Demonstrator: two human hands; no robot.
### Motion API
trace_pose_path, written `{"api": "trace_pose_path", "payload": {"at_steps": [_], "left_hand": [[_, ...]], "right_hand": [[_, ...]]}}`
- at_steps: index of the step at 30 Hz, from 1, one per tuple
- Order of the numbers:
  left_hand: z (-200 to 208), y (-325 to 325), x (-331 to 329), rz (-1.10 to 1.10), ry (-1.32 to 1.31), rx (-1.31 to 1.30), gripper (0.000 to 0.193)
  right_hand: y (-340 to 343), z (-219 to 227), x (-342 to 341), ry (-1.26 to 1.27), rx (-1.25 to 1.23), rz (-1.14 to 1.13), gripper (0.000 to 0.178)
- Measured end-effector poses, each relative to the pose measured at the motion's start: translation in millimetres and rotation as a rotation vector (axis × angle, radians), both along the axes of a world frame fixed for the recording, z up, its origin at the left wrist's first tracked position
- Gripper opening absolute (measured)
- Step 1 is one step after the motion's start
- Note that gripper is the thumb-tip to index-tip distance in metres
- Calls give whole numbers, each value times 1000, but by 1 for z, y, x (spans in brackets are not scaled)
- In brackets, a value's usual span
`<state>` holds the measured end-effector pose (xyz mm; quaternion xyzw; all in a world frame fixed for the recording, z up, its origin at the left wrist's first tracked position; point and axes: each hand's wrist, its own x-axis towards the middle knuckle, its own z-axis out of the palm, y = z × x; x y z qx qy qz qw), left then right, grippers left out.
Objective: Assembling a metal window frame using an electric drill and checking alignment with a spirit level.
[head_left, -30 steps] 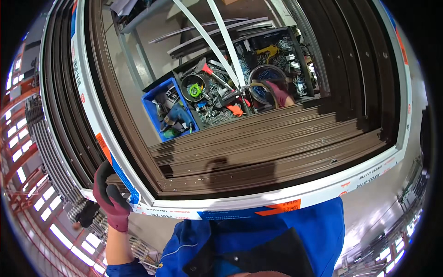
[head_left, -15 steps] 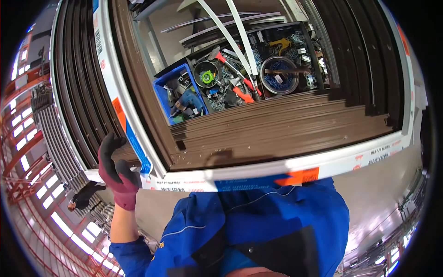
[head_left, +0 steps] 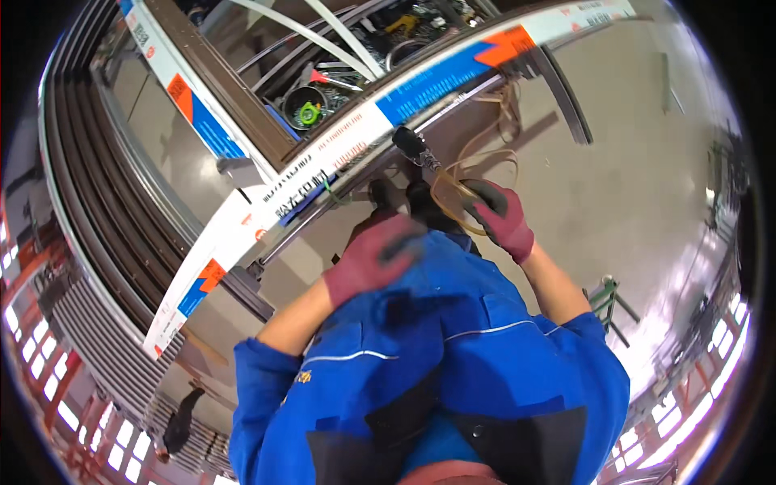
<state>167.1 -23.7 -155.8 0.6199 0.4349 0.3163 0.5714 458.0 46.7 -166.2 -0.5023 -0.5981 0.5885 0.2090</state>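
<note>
Blue work jacket (head_left: 517,347), dark lapels: near side of the white-filmed rail (head_left: 343,149), closest item.

Left hand (head_left: 376,257), maroon glove with dark fingers: near side of the rail, over the jacket; motion-blurred, fingers apart or together impossible to tell.

Right hand (head_left: 503,217), matching glove: near side of the rail, farther right along it; fingers clamped on a tan hose (head_left: 453,182).

Hand tool (head_left: 411,144), dark end, silvery body: at the hose's end, near side of the rail, dark end just beside it; contact not discernible.

Dark shoes (head_left: 384,192), partly hidden: near side of the rail, on the floor.

Green metal stand (head_left: 610,307): well right of the rail, on the floor.

Green tape measure (head_left: 308,113), in a dark round container: just beyond the rail.

Red-headed tool (head_left: 318,77): beyond the rail, past the tape measure.

Two pale strips (head_left: 339,32), slanting: beyond the rail.

Brown profiles (head_left: 105,234), long, ribbed: left of the rail.

Another person (head_left: 179,424), dark-clothed: far off, left of the rail.
</note>
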Motion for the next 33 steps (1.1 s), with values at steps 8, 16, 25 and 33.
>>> {"api": "trace_pose_path", "payload": {"at_steps": [8,16,25,33], "left_hand": [[-216,45,127,238,-1368,-938,38],[-293,8,212,637,-267,-896,43],[-218,47,244,-229,626,-138,56],[-332,253,132,296,575,72,49]], "right_hand": [[-132,61,41,-122,-199,-343,37],[-135,13,99,-684,228,-134,81],[-117,-140,184,-253,-244,-298,74],[-114,-101,246,283,-823,-413,53]]}}
